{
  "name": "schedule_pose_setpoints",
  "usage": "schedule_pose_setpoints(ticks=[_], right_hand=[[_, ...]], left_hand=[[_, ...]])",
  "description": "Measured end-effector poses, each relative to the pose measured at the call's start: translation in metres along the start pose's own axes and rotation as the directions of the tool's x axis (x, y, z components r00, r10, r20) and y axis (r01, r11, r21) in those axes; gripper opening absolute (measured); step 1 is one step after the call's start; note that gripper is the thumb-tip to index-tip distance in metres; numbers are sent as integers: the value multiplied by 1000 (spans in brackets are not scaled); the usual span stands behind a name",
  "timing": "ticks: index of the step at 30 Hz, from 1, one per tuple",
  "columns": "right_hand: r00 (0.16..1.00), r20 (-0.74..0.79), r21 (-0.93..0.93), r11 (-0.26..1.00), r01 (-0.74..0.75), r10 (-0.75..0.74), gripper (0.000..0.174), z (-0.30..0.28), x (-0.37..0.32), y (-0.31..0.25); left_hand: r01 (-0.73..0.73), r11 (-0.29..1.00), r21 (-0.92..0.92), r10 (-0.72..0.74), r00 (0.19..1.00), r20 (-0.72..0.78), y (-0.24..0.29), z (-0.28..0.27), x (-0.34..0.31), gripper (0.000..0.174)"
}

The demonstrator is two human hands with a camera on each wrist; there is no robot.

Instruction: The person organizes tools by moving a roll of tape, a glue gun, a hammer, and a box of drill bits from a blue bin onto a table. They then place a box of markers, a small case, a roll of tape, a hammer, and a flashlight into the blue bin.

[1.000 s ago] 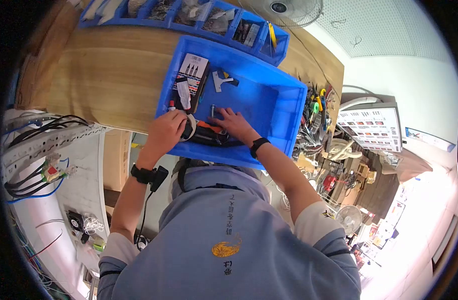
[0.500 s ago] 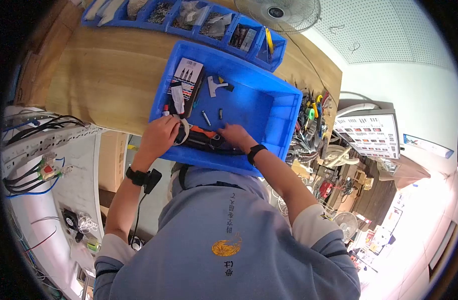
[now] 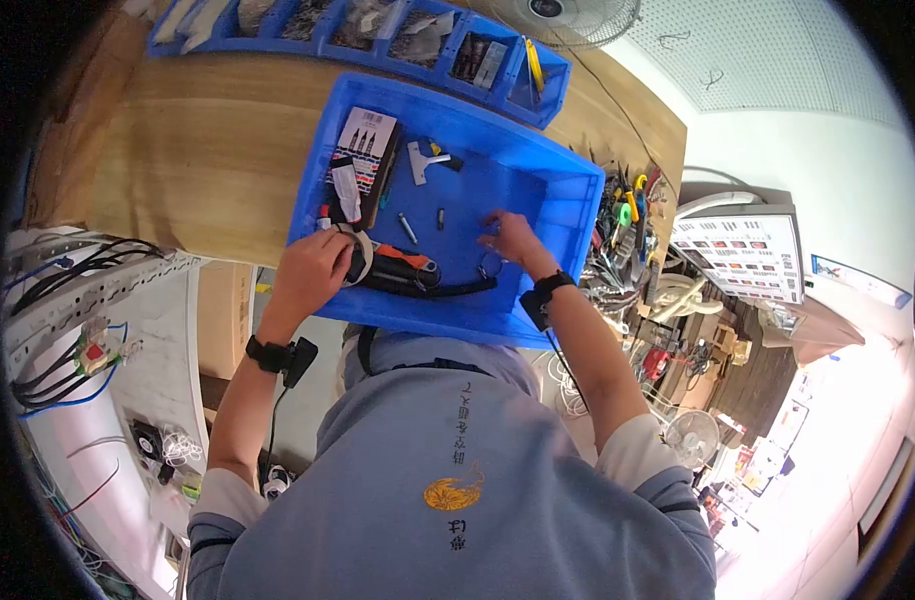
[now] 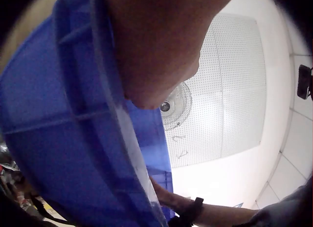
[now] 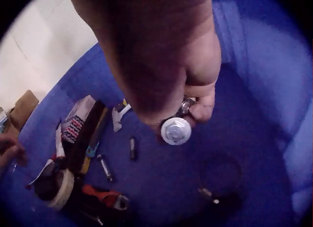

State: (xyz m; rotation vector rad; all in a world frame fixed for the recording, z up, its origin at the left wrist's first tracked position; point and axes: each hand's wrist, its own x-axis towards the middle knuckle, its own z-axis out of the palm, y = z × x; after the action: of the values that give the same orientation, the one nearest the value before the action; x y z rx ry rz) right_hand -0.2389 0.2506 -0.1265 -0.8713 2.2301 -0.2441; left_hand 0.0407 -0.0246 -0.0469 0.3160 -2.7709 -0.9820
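Note:
In the head view my right hand (image 3: 514, 238) is low over the right part of a blue bin (image 3: 569, 250). It pinches a small metal bolt-like piece (image 5: 176, 131) with a round silvery end, facing the camera in the right wrist view; the fingers hide the rest. My left hand (image 3: 320, 262) rests at the bin's near left rim, fingers bent over it beside a pale roll of tape (image 3: 363, 256). Two small metal pins (image 3: 407, 228) lie on the bin floor. Near them are an orange-handled tool (image 3: 405, 258), a black tube (image 3: 455, 291) and a thin loop (image 3: 489, 268).
Inside the bin, a box of markers (image 3: 367, 140) and a white T-shaped piece (image 3: 420, 163) lie farther back. Behind stands a row of blue compartments (image 3: 417, 65) with small parts. Many hand tools (image 3: 622, 235) are heaped at the right of the wooden table (image 3: 192, 150).
My right hand has moved from the middle of the bin toward its right side, with the bolt-like piece now in its fingers. The thin loop has come into view. My left hand stays at the rim.

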Motion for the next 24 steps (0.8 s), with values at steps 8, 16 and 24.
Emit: schedule_pose_setpoints(ticks=[8,16,24], right_hand=[[978,60,-236,954,-182,201,69,28,-33,10],[985,127,-334,940,-69,117,63,54,-23,14],[992,21,-330,938,-110,124,56,39,-8,11]], left_hand=[[-49,999,-7,49,997,-59,-2,2,0,11],[-44,999,5,44,998,-40,0,2,2,10],[-37,999,20,37,999,-28,-6,7,-4,10]])
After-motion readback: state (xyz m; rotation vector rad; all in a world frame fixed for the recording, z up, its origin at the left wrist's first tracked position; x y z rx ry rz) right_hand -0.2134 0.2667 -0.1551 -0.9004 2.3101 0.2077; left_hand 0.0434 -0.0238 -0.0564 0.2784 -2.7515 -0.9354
